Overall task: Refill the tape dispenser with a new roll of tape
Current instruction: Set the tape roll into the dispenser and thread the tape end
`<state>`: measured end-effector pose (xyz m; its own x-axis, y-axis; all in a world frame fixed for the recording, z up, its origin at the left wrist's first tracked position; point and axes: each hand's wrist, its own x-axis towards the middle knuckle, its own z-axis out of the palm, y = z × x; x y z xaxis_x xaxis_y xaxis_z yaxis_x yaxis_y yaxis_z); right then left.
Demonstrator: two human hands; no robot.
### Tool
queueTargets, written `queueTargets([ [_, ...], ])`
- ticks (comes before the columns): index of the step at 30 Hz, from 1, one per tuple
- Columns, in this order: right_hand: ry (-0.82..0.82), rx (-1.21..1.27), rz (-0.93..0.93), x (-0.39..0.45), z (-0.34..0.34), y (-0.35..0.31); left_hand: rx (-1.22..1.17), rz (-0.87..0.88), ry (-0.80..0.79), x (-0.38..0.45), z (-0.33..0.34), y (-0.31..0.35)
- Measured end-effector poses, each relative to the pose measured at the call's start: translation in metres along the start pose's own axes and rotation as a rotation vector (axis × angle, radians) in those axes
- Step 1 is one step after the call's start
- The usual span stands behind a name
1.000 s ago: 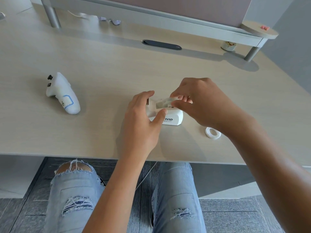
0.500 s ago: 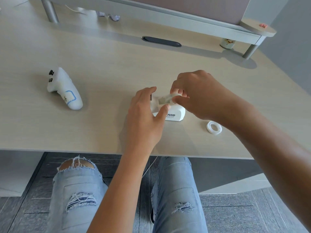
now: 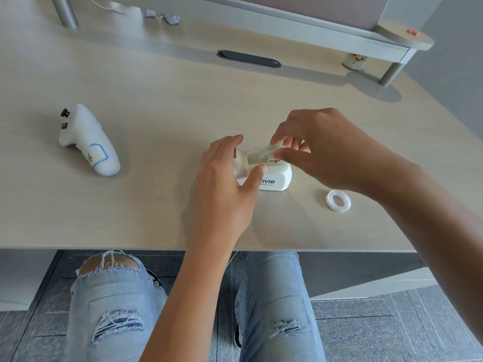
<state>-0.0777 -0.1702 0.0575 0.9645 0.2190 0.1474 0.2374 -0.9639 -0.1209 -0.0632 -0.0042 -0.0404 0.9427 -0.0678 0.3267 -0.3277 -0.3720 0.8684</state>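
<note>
We see the dispenser point(image 3: 271, 176) standing on the desk point(image 3: 156, 100), near the desk's front edge at centre. Its open top holds a translucent piece, apparently the tape point(image 3: 262, 154); how far it sits inside we cannot tell, because both hands cover the opening.

The left hand point(image 3: 222, 186) comes in from 6 o'clock and clamps the dispenser's 9 o'clock end. Its thumb presses the near side wall beside the printed label, and its fingers curl over the far side. The hand is partly closed around the body.

The right hand point(image 3: 321, 150) comes in from 4 o'clock, palm down, above the dispenser. Its thumb and fingertips pinch the tape at the piece's 3 o'clock end; the remaining fingers are curled.

A ring point(image 3: 338, 200) lies flat on the desk at 4 o'clock from the dispenser, apart from it and beneath the right forearm. A white controller point(image 3: 87, 142) lies well apart at 9 o'clock. A small cup point(image 3: 353, 61) stands under the shelf point(image 3: 287, 24) at 1 o'clock.
</note>
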Motion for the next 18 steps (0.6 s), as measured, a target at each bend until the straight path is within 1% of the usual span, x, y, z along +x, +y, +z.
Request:
queueTargets([
  [5,0.017,0.011,0.045,-0.001,0.006,-0.001,0.007,0.002,0.007,0.001,0.002,-0.001],
  [11,0.015,-0.046,0.059,0.001,0.009,-0.004,0.023,0.013,-0.003,0.001,0.002,-0.001],
  [18,-0.062,-0.3,0.032,0.006,0.003,-0.024,0.026,0.006,-0.034,0.0,0.0,0.0],
])
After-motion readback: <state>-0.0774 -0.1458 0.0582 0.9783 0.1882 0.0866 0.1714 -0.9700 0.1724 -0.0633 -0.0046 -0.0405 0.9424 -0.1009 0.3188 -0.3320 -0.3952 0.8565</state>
